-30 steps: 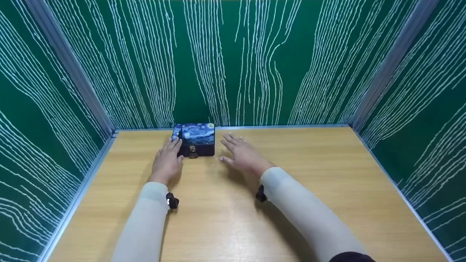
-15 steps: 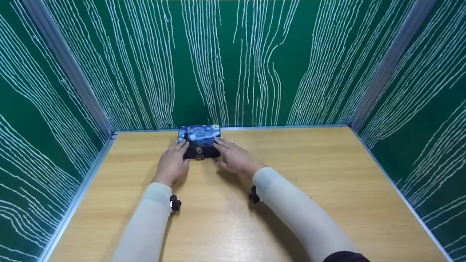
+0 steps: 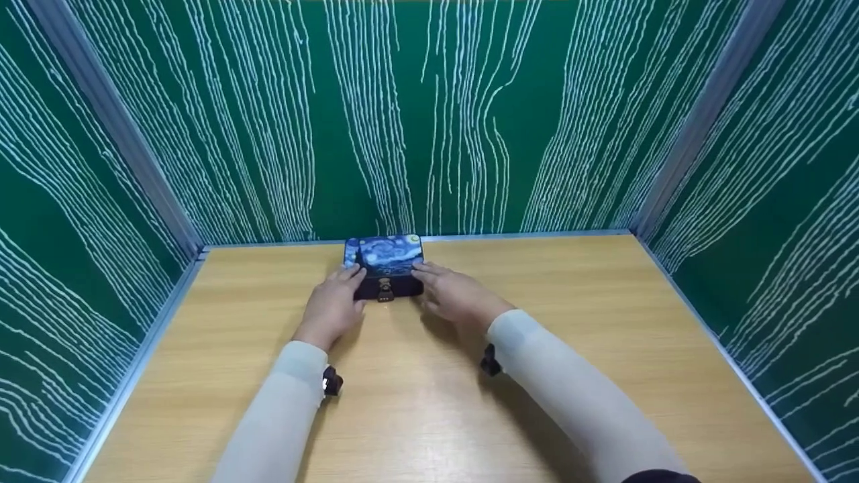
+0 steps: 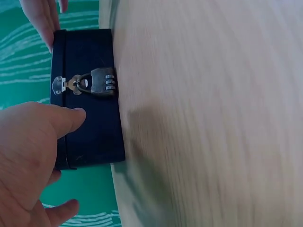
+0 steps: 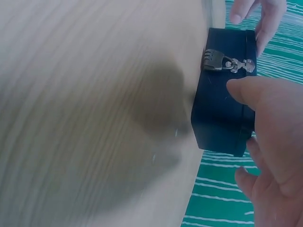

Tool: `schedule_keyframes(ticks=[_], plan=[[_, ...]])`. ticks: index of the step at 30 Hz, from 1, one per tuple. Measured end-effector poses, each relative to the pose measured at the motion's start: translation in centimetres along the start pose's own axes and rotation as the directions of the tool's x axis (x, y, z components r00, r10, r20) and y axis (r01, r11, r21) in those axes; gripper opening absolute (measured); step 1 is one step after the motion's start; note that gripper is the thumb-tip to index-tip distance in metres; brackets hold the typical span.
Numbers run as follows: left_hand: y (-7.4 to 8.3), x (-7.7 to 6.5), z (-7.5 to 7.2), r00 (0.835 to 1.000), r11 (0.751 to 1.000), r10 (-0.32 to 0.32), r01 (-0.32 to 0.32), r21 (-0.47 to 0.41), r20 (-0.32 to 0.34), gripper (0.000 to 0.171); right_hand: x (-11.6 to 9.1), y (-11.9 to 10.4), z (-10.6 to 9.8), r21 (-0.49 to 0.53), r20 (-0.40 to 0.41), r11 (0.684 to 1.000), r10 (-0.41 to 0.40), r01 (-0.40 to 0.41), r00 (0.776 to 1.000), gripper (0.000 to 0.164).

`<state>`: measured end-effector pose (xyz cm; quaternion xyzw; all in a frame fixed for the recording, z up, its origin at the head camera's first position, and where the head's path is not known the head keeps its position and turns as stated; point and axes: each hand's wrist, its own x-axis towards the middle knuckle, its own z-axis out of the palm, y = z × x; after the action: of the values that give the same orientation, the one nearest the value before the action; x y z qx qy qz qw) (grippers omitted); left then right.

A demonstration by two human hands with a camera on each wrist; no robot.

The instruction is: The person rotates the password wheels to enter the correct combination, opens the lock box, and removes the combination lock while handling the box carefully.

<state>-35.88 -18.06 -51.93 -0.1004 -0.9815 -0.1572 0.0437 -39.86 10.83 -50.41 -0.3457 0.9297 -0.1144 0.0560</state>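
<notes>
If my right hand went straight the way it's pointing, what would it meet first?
Likely the dark, blue-lidded rectangular box; your right hand overlaps its right edge in head view, though depth is unclear.

We have a lane from the front, over the table [image 3: 416,416] between our two sleeves [image 3: 570,389], right up to the box [image 3: 386,253]. A padlock [image 4: 103,81] juts from its front face into that lane. Our left hand [image 3: 332,305] and right hand [image 3: 460,295] block the box's ends. Close behind it the green wall [image 3: 325,161] bars us. Broader room lies to our right.
</notes>
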Motion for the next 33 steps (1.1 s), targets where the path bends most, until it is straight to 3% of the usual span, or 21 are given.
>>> schedule_keyframes(ticks=[12,26,33], plan=[[3.0,-0.3,0.3,0.997,0.999,0.036,-0.035,-0.021,0.064,0.073,-2.9,1.3,-0.9,-0.025,-0.062,0.998,0.063,-0.065,0.996,0.060],[5.0,-0.7,1.0,0.992,0.994,0.113,-0.112,-0.007,0.064,0.062,-5.3,1.8,-2.4,-0.112,-0.172,0.992,0.029,-0.049,0.985,0.032],[6.4,-1.3,0.5,0.984,0.987,0.162,-0.161,-0.015,0.077,0.052,-6.7,1.8,-3.4,-0.146,-0.151,0.988,0.029,-0.052,0.988,0.021]])
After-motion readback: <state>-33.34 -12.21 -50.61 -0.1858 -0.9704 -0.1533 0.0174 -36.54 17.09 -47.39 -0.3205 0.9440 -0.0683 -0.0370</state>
